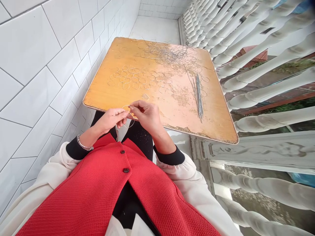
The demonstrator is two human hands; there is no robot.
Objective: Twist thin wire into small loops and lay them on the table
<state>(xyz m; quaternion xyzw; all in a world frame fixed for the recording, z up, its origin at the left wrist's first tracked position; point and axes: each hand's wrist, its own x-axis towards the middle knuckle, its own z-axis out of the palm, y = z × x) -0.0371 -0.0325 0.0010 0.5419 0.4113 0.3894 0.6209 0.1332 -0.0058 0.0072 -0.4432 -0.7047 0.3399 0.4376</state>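
Just over the near edge of the table, my left hand [113,118] and my right hand [147,114] meet, both closed on one thin wire [131,125]. The wire bends into a loose curve around and below my fingertips. Thumb and fingers of each hand pinch it close together, so the exact grip point is partly hidden. Beyond them on the table lie several thin wire rings [137,78], spread side by side. A bundle of straight grey wires [199,98] lies to the right of my right hand.
A tangled heap of wire [174,54] covers the far part of the worn orange table [98,88]. White wall tiles [29,49] run along the left. A white balustrade [265,123] stands close on the right. My knees are under the table's near edge.
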